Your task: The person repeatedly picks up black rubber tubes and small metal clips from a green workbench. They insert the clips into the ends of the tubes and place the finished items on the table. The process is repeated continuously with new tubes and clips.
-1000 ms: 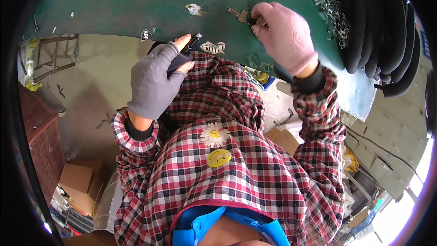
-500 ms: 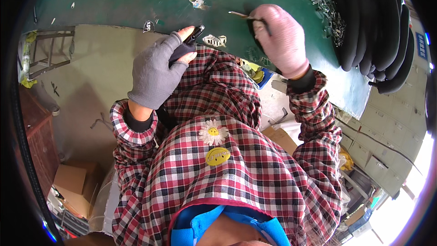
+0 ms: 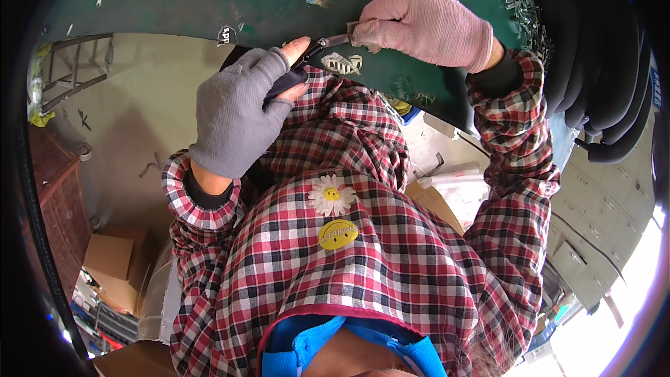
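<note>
Left hand, grey glove: two bare fingertips pinch a black piece between them, the other fingers hidden behind the glove's back, so no call on those! Right hand, pink glove: thumb and forefinger pressed together on a slim metal tool, the rest curled under. The black piece sits at the near edge of the green table, its end over the tabletop; the tool lies over the table too, tip right at that end, touching or just short, impossible to tell!

Here's the danger: the black piece seems backed by nothing but that left pinch, so a hard shove from the tool could twist it loose, and off the table's edge it would go. A tip off line could skid into that bare forefinger, so close by!

Farther out, a white label lies near the table's near edge, metal clips spread toward its right end, and black tubes crowd that end
</note>
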Demonstrator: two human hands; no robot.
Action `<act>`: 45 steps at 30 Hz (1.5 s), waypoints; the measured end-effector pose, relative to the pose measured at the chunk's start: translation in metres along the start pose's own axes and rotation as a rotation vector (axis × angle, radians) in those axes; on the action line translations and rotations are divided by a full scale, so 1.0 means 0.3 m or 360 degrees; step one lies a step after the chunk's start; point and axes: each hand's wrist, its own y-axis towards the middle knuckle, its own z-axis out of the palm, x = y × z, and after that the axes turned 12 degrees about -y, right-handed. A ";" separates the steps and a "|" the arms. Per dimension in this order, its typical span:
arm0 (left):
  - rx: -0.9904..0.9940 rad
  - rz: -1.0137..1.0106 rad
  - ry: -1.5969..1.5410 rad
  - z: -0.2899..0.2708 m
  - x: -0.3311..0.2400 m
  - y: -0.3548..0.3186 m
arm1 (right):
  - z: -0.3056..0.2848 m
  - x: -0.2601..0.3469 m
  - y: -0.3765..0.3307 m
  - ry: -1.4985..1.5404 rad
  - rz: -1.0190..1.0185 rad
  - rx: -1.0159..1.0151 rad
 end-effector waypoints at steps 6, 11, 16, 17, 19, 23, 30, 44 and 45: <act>0.0044 0.0077 0.0078 0.001 0.004 -0.012 | -0.058 0.005 0.039 -0.0084 -0.0092 0.0357; 0.0127 0.0043 0.0156 -0.004 -0.014 -0.016 | -0.054 -0.008 0.024 -0.0043 -0.0279 0.0246; 0.0114 0.0021 0.0122 0.004 -0.014 -0.024 | -0.041 -0.001 0.024 0.0095 -0.0189 0.0292; 0.0107 0.0029 0.0117 0.006 -0.012 -0.024 | -0.044 0.002 0.026 0.0092 -0.0191 0.0307; 0.0099 0.0056 0.0117 0.008 -0.007 -0.024 | -0.050 0.008 0.030 0.0087 -0.0192 0.0334; 0.0110 0.0062 0.0113 0.004 -0.007 -0.023 | -0.043 0.007 0.018 0.0086 -0.0273 0.0229; 0.0113 0.0069 0.0113 0.002 -0.006 -0.019 | -0.034 0.056 0.037 -0.0324 -0.0241 0.0122; 0.0075 0.0151 0.0121 0.011 0.024 -0.031 | -0.011 0.042 0.097 0.0019 -0.0173 0.0434; 0.0089 0.0146 0.0132 0.010 0.022 -0.034 | -0.007 0.047 0.091 0.0088 -0.0129 0.0437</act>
